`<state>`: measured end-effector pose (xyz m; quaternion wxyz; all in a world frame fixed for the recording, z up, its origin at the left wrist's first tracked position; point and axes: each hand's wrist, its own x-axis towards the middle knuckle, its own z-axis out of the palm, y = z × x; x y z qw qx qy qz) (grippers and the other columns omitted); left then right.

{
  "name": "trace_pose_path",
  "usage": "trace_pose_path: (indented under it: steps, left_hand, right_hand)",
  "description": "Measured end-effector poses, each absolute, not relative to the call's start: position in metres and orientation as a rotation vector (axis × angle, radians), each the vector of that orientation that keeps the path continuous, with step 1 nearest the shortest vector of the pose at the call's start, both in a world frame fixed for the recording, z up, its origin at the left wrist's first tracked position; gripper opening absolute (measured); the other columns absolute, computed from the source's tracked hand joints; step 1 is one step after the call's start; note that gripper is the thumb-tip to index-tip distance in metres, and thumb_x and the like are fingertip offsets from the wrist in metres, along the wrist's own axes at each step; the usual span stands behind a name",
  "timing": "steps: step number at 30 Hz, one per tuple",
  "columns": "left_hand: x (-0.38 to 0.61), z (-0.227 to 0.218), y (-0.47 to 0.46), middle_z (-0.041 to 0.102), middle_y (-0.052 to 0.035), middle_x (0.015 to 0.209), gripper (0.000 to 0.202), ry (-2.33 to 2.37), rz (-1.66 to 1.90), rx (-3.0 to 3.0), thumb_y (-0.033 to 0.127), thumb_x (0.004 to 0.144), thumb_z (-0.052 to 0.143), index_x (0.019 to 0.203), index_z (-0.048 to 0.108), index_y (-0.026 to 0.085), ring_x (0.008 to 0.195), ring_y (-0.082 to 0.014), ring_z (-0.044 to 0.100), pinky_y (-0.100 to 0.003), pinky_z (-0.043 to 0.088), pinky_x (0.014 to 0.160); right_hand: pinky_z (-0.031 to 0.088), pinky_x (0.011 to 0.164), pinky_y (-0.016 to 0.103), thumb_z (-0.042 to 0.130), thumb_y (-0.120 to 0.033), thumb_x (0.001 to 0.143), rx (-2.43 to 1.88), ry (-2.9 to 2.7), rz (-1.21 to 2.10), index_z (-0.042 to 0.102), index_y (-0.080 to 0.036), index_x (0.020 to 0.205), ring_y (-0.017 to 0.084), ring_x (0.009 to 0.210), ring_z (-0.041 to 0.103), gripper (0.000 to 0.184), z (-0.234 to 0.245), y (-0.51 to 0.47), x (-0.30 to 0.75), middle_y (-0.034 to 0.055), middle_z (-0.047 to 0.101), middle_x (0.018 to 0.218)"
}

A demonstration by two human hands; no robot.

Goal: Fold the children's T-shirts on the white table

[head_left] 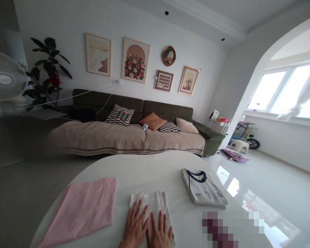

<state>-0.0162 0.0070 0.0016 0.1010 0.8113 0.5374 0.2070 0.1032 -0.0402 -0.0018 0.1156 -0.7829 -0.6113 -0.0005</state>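
The fingers of the left hand (134,225) lie stretched out and a little fanned, pressed flat on a folded pale cloth (157,201); they grip nothing. The fingers of the right hand (160,233) are the same, straight and open, palm down on the same cloth, just beside the left hand and touching it at the thumb side; neither hand holds anything. The pale cloth lies at the near edge of a round white surface (144,168), in the middle, its far end showing beyond the fingertips. To its left, near but apart, a pink cloth (85,206) lies flat and smooth; to its right, also apart, a folded shirt (204,189) lies with a dark collar and the figure 7 on it. Beyond the surface stands a dark green sofa (167,112) with a beige cover over the seat; several cushions (119,115) rest against its back. Framed pictures (135,60) hang on the white wall above; a tall plant (50,65) stands at the sofa's left end; a fan (5,77) shows at the far left edge; a bright window (284,89) lies off to the right.
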Motion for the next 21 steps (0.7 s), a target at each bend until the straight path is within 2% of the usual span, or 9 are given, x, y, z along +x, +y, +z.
trace_pose_path:
  steps: [7,11,13,16,21]
  left_hand:
    - [-0.017,0.0,0.001,0.036,-0.0023,0.141,0.047,1.601,0.668,2.559,0.045,0.087,0.034,0.133,0.033,0.035,0.129,-0.029,0.03,-0.049,0.032,0.099]
    - [-0.012,-0.004,-0.003,0.029,-0.0055,0.144,0.056,1.713,0.847,2.617,0.045,0.085,0.039,0.137,0.023,0.031,0.132,-0.0321,0.021,-0.054,0.025,0.1]
    - [-0.011,-0.007,0.0,0.025,-0.0073,0.145,0.058,1.722,0.857,2.621,0.045,0.085,0.037,0.138,0.021,0.027,0.133,-0.0306,0.019,-0.052,0.024,0.102]
    - [-0.013,-0.01,0.008,0.029,-0.0129,0.143,0.061,1.732,0.729,2.546,0.05,0.083,0.038,0.136,0.029,0.02,0.131,-0.0314,0.024,-0.05,0.028,0.1]
    - [-0.02,-0.004,0.016,0.025,-0.0127,0.144,0.064,1.706,0.571,2.444,0.05,0.08,0.043,0.135,0.032,0.022,0.132,-0.032,0.021,-0.05,0.024,0.103]
  right_hand:
    - [0.021,0.099,0.06,0.027,-0.059,0.083,-2.234,-1.88,0.171,0.025,-0.037,0.134,0.032,0.132,0.015,0.055,0.008,-0.052,0.112,0.0081,0.018,0.145]
    - [0.028,0.098,0.056,0.032,-0.06,0.081,-2.19,-1.964,0.381,0.026,-0.038,0.133,0.031,0.132,0.017,0.057,0.014,-0.05,0.125,0.0056,0.02,0.145]
    - [0.027,0.1,0.054,0.03,-0.053,0.085,-2.19,-1.944,0.331,0.023,-0.033,0.136,0.029,0.133,0.014,0.056,0.018,-0.041,0.13,0.0048,0.017,0.146]
    - [0.02,0.105,0.051,0.026,-0.04,0.088,-2.201,-1.936,0.196,0.017,-0.022,0.138,0.024,0.135,0.007,0.055,0.025,-0.022,0.137,0.0047,0.009,0.147]
    - [0.019,0.105,0.052,0.026,-0.052,0.085,-2.216,-1.986,0.3,0.017,-0.019,0.139,0.024,0.135,0.01,0.064,0.026,-0.004,0.146,0.0047,0.014,0.146]
